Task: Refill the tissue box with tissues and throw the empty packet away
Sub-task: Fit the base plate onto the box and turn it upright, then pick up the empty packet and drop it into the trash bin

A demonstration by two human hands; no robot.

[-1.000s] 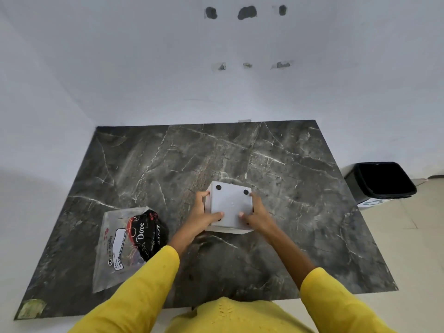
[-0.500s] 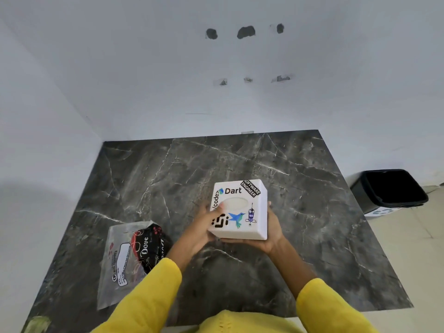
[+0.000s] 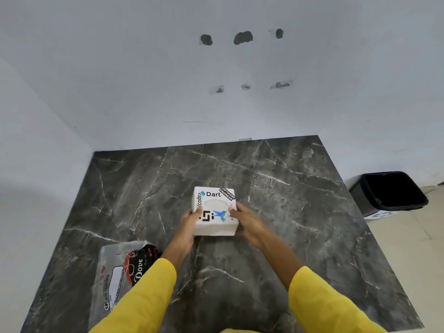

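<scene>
Both arms reach forward from yellow sleeves, forearms bare. Left hand [image 3: 189,219]: fingers curled, thumb up on the top face of the tissue box [image 3: 214,211], palm against its left side. Right hand [image 3: 248,221]: slightly blurred, thumb tip on the box's top right edge, palm beside its right side. Hands sit level, opposite each other, box between them.

White stickered tissue box [image 3: 214,211] upright mid-table; plastic packet [image 3: 120,272] near-left.

Dark marble table [image 3: 300,212] with white veins, pushed into a corner of white walls [image 3: 144,80]; holes [image 3: 242,37] and chipped patches [image 3: 281,84] mark the far wall.
</scene>
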